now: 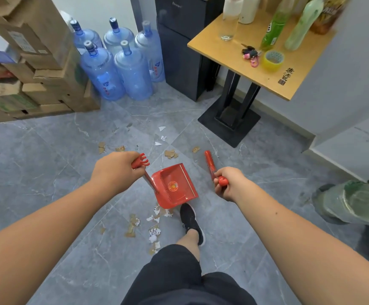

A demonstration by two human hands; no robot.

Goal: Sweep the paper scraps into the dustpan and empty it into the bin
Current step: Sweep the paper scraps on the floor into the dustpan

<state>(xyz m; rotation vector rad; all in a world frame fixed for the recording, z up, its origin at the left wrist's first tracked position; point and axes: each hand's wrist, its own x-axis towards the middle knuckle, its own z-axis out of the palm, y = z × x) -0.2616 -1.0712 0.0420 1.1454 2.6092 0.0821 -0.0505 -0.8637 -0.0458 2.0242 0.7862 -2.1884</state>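
Note:
My left hand (115,170) grips the red top of the long handle of a red dustpan (174,186), which sits on the grey floor just ahead of my black shoe (191,221). My right hand (228,183) is closed around the red handle end of a broom (210,166); its head is hidden. Paper scraps (155,227) lie in a cluster near the pan and shoe. More scraps (170,154) are scattered further ahead. The bin (353,202), lined with a clear bag, stands at the right.
Stacked cardboard boxes (31,69) fill the far left. Several blue water jugs (117,69) stand beside a dark cabinet (179,47). A wooden table (265,69) on a black pedestal base (229,124) holds bottles, keys and a tape roll.

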